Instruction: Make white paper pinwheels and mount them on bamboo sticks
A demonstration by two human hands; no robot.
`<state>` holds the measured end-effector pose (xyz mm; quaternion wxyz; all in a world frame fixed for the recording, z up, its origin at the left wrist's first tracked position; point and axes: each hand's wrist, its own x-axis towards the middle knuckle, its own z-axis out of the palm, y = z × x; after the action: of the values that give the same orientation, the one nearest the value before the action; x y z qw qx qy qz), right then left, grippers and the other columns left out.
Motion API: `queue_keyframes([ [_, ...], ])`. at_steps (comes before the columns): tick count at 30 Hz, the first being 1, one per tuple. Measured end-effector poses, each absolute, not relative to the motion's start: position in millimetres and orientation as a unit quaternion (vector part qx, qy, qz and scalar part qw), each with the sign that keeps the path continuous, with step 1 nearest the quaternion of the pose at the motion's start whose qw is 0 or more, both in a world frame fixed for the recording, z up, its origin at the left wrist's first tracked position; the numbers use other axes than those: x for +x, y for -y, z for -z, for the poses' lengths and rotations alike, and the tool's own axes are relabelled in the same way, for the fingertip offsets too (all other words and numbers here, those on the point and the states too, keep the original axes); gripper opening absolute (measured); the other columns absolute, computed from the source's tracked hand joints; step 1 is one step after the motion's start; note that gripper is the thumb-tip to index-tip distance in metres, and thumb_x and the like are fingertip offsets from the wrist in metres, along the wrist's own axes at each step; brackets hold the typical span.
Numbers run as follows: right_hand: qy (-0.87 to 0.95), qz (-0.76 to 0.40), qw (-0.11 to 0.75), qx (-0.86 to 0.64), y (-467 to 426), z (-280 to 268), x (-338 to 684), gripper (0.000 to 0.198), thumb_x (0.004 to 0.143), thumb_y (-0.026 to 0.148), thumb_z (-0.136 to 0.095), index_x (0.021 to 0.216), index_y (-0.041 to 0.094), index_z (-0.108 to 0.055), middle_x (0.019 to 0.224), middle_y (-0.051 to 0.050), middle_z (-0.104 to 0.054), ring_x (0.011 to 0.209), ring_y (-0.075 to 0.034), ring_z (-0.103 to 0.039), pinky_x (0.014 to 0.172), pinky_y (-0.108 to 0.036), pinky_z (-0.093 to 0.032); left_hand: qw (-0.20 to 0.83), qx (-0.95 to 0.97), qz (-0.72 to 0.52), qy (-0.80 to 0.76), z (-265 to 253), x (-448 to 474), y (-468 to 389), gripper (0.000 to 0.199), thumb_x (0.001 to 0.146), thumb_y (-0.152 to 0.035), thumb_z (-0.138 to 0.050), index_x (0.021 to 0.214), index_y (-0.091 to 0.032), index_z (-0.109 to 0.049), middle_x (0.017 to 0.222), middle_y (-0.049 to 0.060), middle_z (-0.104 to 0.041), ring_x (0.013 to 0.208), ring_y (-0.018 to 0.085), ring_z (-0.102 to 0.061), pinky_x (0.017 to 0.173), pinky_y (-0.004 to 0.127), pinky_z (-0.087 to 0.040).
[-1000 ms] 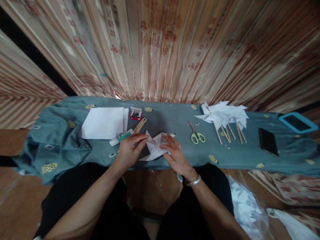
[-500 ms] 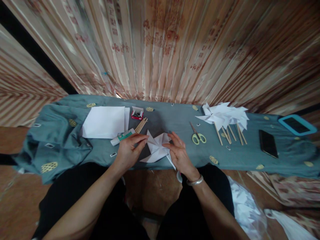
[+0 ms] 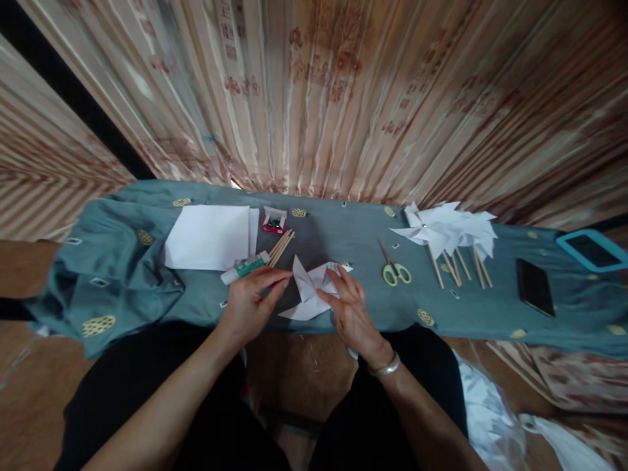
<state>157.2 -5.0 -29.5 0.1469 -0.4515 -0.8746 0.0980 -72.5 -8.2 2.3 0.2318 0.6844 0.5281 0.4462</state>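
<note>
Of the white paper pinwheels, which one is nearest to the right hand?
The pinwheel that the right hand touches, left of the scissors. The other pinwheels, with sticks, lie bunched right of the scissors.

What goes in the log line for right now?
left hand: pinched at folded paper's edge | right hand: spread, touching paper | scissors: on patterned cloth, right of hands

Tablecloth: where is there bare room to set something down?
A broad bare patch of tablecloth lies beyond the folded paper, between the red box and scissors; another between the pinwheels and near edge, left of the phone. Crowded beyond the left hand: tube, wooden sticks, paper stack.
</note>
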Motion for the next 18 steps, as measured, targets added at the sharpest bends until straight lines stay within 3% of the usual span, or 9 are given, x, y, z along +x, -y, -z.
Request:
queue_keyframes([
  [9, 0.867, -0.120, 0.159, -0.457, 6.2, 33.9, 155.0, 0.054, 0.078, -0.003, -0.040, 0.122, 0.018, -0.063, 0.150, -0.018, -0.038, 0.147, -0.032, -0.012, 0.108, -0.057, -0.026, 0.247, 0.677, -0.436, -0.539, -7.6, -78.1, 13.7, 0.019, 0.086, -0.023, -0.058, 0.094, -0.019, -0.075, 0.090, 0.006, -0.074, 0.083, 0.018, -0.069, 0.075, 0.028, -0.054],
  [18, 0.802, -0.241, 0.273, -0.474, -10.2, 44.9, 160.4, 0.046, 0.083, 0.005, -0.039, 0.110, 0.025, -0.070, 0.147, -0.006, -0.045, 0.145, -0.024, -0.023, 0.113, -0.054, -0.027, 0.255, 0.685, -0.440, -0.522, 0.3, -66.3, 6.9, 0.019, 0.086, -0.024, -0.057, 0.090, -0.019, -0.075, 0.089, 0.007, -0.074, 0.083, 0.019, -0.069, 0.078, 0.030, -0.054],
])
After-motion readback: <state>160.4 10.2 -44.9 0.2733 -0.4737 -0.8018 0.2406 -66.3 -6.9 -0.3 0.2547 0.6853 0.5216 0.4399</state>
